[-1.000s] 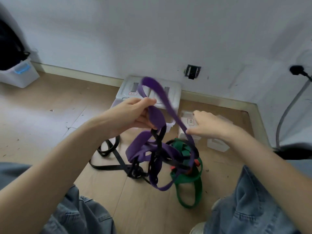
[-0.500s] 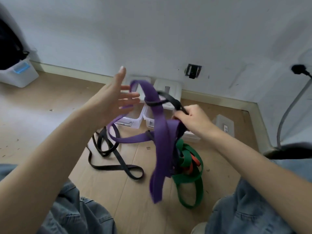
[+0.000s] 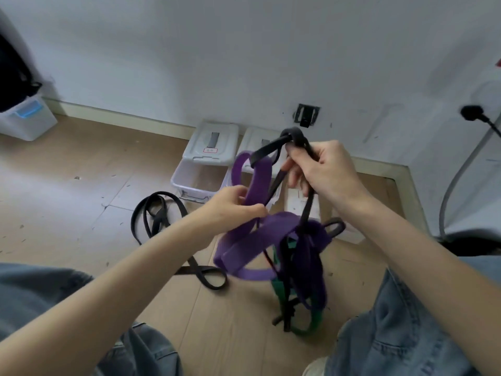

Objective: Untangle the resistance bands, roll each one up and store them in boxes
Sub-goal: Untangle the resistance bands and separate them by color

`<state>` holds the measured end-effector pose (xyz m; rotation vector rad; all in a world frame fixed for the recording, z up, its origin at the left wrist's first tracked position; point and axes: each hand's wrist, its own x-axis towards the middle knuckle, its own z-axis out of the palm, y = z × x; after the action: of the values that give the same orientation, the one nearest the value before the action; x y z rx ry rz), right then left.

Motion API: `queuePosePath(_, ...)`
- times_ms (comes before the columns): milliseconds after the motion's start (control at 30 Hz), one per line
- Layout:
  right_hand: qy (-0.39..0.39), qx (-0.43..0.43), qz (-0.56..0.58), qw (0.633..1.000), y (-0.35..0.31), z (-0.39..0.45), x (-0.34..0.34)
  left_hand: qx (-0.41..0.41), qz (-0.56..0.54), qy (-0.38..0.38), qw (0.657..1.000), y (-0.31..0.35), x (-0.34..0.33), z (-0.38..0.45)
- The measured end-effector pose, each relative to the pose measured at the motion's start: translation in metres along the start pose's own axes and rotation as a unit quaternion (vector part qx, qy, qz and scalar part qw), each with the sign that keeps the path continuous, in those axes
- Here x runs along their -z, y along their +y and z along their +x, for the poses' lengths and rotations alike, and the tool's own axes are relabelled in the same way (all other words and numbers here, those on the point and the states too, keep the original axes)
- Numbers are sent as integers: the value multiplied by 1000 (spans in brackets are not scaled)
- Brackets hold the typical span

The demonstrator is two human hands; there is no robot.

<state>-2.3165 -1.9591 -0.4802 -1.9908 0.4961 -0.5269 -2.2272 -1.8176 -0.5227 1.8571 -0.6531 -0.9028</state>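
Note:
A tangle of bands hangs between my hands above the wooden floor. My left hand [image 3: 234,208] pinches the wide purple band [image 3: 257,240], which loops up past my fingers. My right hand [image 3: 322,169] grips a thin black band [image 3: 307,207] and holds it raised, its loop sticking up above my fist. A green band [image 3: 279,287] dangles inside the tangle, mostly hidden by purple. Another black band [image 3: 154,210] lies loose on the floor to the left. Clear plastic boxes [image 3: 195,183] stand open by the wall.
The box lids [image 3: 212,142] lean against the white wall. A white bin with a blue latch [image 3: 25,118] sits far left. A grey hose [image 3: 461,172] and black plug are at the right. My jeans-clad knees frame the bottom.
My left hand was open half a second ago and now pinches the purple band. My right hand has lifted the black band higher, and the tangle rose with it.

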Motion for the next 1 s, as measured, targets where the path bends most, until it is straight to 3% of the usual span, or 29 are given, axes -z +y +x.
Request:
queuePosePath(67, -3, -9, -19, 1000, 2, 1, 3, -2, 34, -64, 997, 4, 11, -4)
queuePosePath(133, -3, -21, -18, 1000, 3, 3, 4, -14, 49, -74, 996, 11, 21, -6)
queuePosePath(267, -9, 3, -44, 999, -3, 4, 4, -81, -47, 141, 985, 24, 50, -3)
queuePosePath(367, -17, 19, -55, 998, -4, 7, 7, -148, -98, 203, 963, 30, 63, -5)
queuePosePath(533, -195, -24, -127, 972, 3, 1, 7, -217, -162, 138, 953, 39, 59, -13)
queuePosePath(700, -143, -21, -149, 978, 15, -3, 0, -282, -89, 18, 955, 47, 49, -18)
queuePosePath(800, -215, -36, -279, 935, 20, -4, 0, -277, -61, -45, 958, 47, 37, -23)
queuePosePath(833, -250, -41, -256, 933, 18, -4, 1, -273, -48, -64, 959, 47, 34, -24)
queuePosePath(933, -359, -39, -17, 932, 8, -6, 4, -265, -25, -84, 960, 46, 30, -28)
queuePosePath(1000, -363, -27, 78, 928, 5, -8, 1, -269, -43, -79, 959, 48, 34, -29)
